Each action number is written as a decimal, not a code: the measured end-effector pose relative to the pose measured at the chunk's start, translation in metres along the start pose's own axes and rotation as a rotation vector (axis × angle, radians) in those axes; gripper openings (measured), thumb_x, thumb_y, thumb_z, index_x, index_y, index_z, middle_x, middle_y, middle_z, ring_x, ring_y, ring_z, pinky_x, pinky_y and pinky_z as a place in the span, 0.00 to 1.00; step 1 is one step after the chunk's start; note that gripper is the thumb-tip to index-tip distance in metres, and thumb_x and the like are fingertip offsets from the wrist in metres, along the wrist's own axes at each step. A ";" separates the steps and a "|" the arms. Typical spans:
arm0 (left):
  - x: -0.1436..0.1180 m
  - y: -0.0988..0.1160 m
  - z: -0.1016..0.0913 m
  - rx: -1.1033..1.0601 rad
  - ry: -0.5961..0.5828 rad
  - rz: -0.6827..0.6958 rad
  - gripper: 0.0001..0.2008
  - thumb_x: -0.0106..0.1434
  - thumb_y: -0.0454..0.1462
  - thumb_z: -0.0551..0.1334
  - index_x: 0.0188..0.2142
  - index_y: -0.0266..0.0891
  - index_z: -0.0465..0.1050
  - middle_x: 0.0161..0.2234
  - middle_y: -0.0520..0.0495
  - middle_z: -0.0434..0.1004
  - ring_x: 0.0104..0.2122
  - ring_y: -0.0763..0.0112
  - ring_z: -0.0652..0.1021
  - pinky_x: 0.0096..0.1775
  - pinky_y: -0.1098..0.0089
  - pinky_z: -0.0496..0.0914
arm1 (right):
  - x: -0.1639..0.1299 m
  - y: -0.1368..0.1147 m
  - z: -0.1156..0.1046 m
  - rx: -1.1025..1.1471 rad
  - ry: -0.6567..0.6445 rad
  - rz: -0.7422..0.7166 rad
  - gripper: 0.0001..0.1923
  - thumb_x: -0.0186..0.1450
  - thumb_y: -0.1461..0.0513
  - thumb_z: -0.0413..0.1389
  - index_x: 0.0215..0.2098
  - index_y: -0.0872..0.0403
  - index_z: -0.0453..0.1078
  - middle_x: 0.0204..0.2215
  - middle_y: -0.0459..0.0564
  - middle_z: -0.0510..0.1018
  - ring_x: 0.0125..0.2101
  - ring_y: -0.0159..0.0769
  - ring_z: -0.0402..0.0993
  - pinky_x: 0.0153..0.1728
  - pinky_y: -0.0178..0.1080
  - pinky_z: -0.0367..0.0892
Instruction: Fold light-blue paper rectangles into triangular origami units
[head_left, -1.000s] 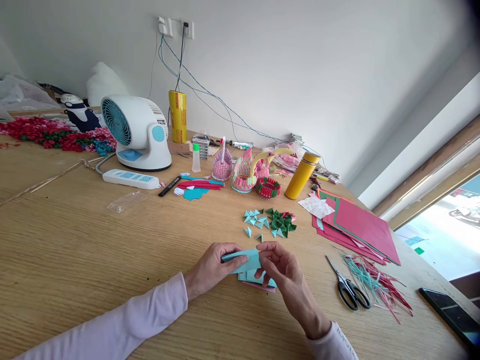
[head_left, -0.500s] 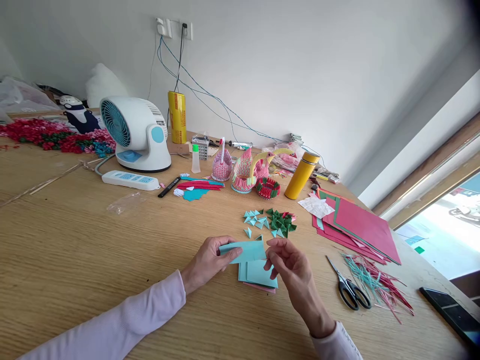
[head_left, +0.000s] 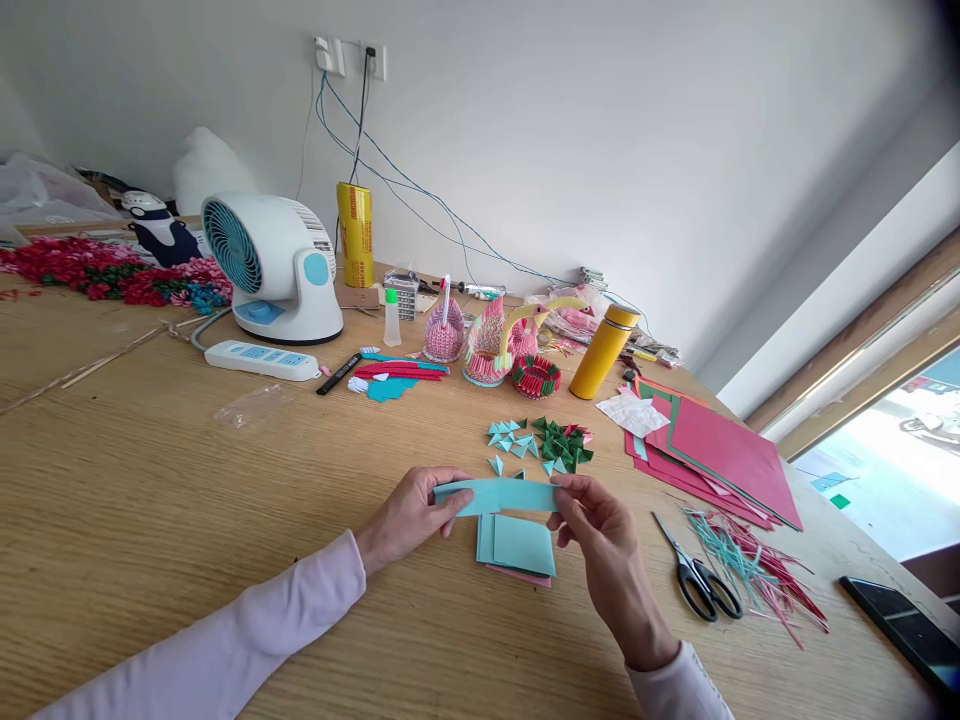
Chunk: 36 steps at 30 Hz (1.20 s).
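**Blue strip now stretched flat between both hands**

Unfolded since a second ago into a long light-blue paper strip (head_left: 496, 495), hands drawn further apart. Pinched at its left end by the left hand (head_left: 409, 515), at its right end by the right hand (head_left: 600, 520) (both closed on it). Held just above a stack of cut paper rectangles (head_left: 517, 548) on the wooden table (head_left: 150, 480). Further right, scissors (head_left: 697, 578) beside paper trimmings (head_left: 757, 570).

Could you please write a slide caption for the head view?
Both hands, left hand and right hand, hold a light blue paper strip above stacked paper rectangles.
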<state>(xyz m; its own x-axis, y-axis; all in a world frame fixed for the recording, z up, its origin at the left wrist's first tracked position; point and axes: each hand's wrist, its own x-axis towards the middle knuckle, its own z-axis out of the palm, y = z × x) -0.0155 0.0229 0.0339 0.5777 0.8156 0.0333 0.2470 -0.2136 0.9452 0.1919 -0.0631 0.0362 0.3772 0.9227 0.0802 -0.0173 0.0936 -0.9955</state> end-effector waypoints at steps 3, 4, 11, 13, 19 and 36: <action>0.000 0.001 -0.005 0.109 0.062 0.032 0.14 0.56 0.35 0.57 0.40 0.36 0.76 0.35 0.45 0.79 0.37 0.64 0.76 0.41 0.68 0.68 | 0.001 -0.003 -0.007 0.077 0.052 0.018 0.17 0.55 0.52 0.65 0.36 0.56 0.73 0.20 0.44 0.72 0.20 0.29 0.67 0.19 0.30 0.61; -0.001 0.002 -0.006 0.145 0.098 0.057 0.15 0.54 0.33 0.56 0.40 0.38 0.76 0.41 0.45 0.78 0.43 0.62 0.74 0.45 0.66 0.66 | 0.001 -0.002 -0.007 0.097 0.047 0.031 0.17 0.55 0.53 0.65 0.36 0.56 0.73 0.20 0.44 0.72 0.19 0.28 0.66 0.18 0.30 0.61; -0.008 0.012 0.004 0.112 0.198 0.181 0.11 0.60 0.41 0.59 0.40 0.38 0.74 0.37 0.47 0.77 0.39 0.65 0.74 0.45 0.67 0.65 | -0.003 0.007 0.007 0.100 -0.040 0.073 0.18 0.55 0.52 0.65 0.36 0.57 0.73 0.17 0.43 0.71 0.17 0.26 0.63 0.17 0.29 0.59; -0.006 0.011 0.009 -0.003 0.129 0.132 0.13 0.57 0.43 0.63 0.37 0.36 0.74 0.32 0.48 0.76 0.32 0.69 0.73 0.36 0.71 0.66 | -0.005 0.009 0.011 0.075 -0.072 0.078 0.19 0.56 0.51 0.64 0.35 0.57 0.73 0.17 0.43 0.71 0.16 0.26 0.64 0.17 0.29 0.59; 0.001 0.004 0.013 -0.320 0.078 -0.033 0.18 0.49 0.47 0.69 0.27 0.34 0.69 0.21 0.55 0.67 0.21 0.78 0.65 0.24 0.76 0.59 | -0.011 0.012 0.015 -0.031 -0.167 0.063 0.17 0.61 0.50 0.59 0.35 0.57 0.71 0.16 0.43 0.71 0.16 0.27 0.63 0.18 0.30 0.58; -0.001 0.000 0.010 -0.334 -0.061 0.009 0.19 0.57 0.50 0.62 0.28 0.33 0.71 0.24 0.50 0.72 0.21 0.78 0.65 0.25 0.75 0.61 | -0.011 0.004 0.012 -0.125 -0.188 0.057 0.19 0.61 0.48 0.58 0.29 0.57 0.71 0.14 0.44 0.70 0.16 0.29 0.65 0.18 0.31 0.58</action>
<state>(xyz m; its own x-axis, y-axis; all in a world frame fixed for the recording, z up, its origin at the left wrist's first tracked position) -0.0080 0.0163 0.0306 0.6267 0.7786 0.0324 -0.0214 -0.0244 0.9995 0.1764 -0.0687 0.0317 0.1994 0.9797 0.0198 0.0852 0.0028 -0.9964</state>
